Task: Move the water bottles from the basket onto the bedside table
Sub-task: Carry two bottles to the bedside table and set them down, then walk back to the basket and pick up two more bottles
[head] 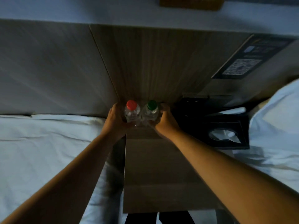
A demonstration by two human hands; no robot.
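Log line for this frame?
left hand grips red-capped bottle | right hand grips green-capped bottle | both upright, side by side, at back of bedside table

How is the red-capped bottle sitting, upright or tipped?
Upright: the red-capped bottle shows its cap on top, with the left hand gripping its side.

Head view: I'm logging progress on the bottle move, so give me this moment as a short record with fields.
red-capped bottle: upright, gripped by the left hand
green-capped bottle: upright, right beside the red-capped one, gripped by the right hand
place: far end of the bedside table, by the wooden wall panel; bases hidden
tissue box: black, to the right of the bottles
bed: white sheets, left of the table
basket: not in view
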